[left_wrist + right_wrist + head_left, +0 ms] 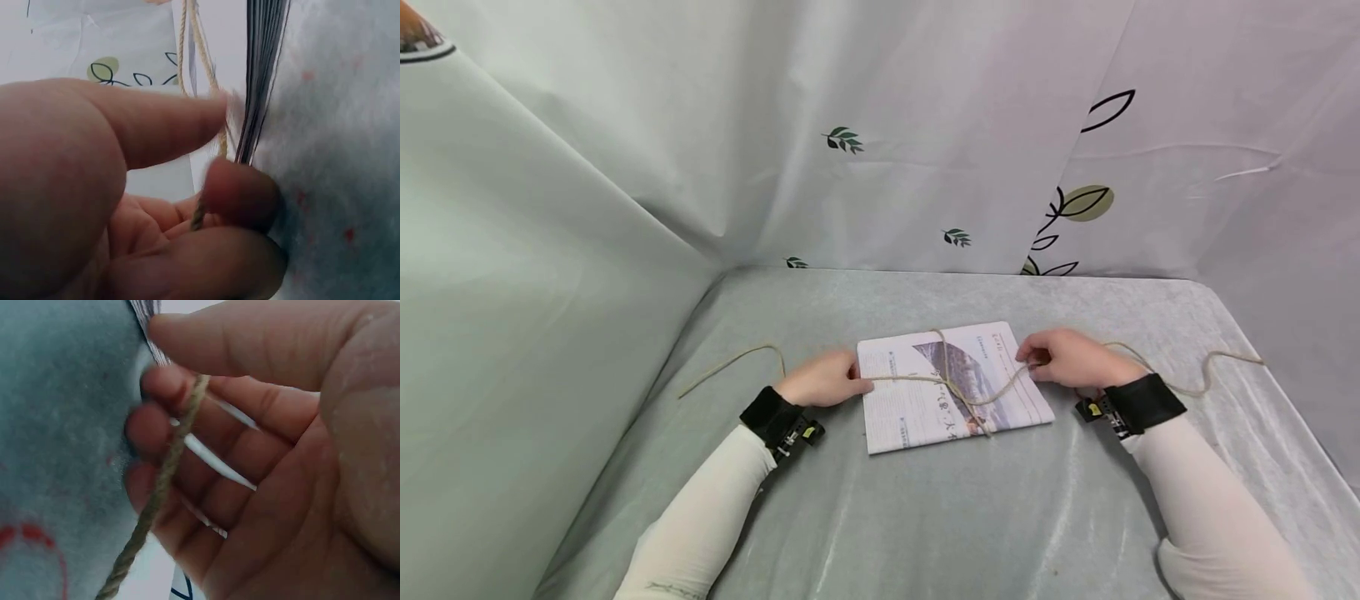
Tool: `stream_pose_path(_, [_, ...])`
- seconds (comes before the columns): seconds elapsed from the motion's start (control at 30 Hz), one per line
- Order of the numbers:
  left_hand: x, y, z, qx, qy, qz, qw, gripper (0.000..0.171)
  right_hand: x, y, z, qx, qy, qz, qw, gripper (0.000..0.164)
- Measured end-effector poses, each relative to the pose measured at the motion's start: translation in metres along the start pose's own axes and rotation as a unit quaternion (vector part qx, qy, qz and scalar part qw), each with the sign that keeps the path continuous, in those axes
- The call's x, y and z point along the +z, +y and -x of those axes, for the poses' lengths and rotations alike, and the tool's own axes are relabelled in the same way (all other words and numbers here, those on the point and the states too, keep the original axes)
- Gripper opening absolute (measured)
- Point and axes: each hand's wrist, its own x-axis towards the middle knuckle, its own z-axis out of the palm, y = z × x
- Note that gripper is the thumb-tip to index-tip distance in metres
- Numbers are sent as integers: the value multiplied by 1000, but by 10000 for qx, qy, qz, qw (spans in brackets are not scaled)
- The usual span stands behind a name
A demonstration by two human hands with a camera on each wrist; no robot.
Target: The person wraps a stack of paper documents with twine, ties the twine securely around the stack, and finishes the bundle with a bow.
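Note:
A folded stack of newspapers [898, 417] lies on the grey-covered table, with a tan twine rope [910, 377] running over it both ways and crossing near the middle. At the stack's left edge, my left hand [823, 379] pinches the rope. In the left wrist view, the rope [203, 53] passes between thumb and curled fingers, beside the layered paper edge [262, 69]. My right hand [1067, 358] is at the right edge, its thumb near the paper. There the rope [165, 472] runs across its curled fingers and behind the thumb. The stack's underside is hidden.
One loose rope end [730, 362] curves over the table left of my left hand. Another rope length [1206, 375] trails past my right wrist toward the table's right edge. White leaf-patterned cloth [895, 200] hangs behind the table, and pale cloth [550, 275] closes the left side.

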Motion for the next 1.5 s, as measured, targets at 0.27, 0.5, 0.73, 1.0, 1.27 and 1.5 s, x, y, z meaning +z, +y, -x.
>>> stream_pose_path(0.27, [-1, 17, 4, -339, 191, 153, 9991, 37, -7, -9, 4, 696, 78, -441, 9966, 8])
stream_pose_path(0.5, [-2, 17, 3, -80, 209, 393, 9990, 32, -15, -5, 6, 1072, -161, -1357, 9848, 24])
stream_pose_path(0.73, [4, 12, -4, 295, 206, 771, 9964, 25, -22, 13, 11, 1420, -552, -2509, 9560, 25])
stream_pose_path(1.0, [8, 13, -7, 88, 485, 596, 9970, 39, -23, 17, 13, 899, -697, -1830, 9765, 28])
stream_pose_path(1.27, [8, 11, -6, -244, 683, 969, 9926, 44, -21, 18, 12, 1144, -723, -1898, 9724, 29])
stream_pose_path(1.5, [7, 7, -10, -192, 409, 1708, 9843, 37, -14, 10, 6, 1687, -165, -2852, 9434, 34])
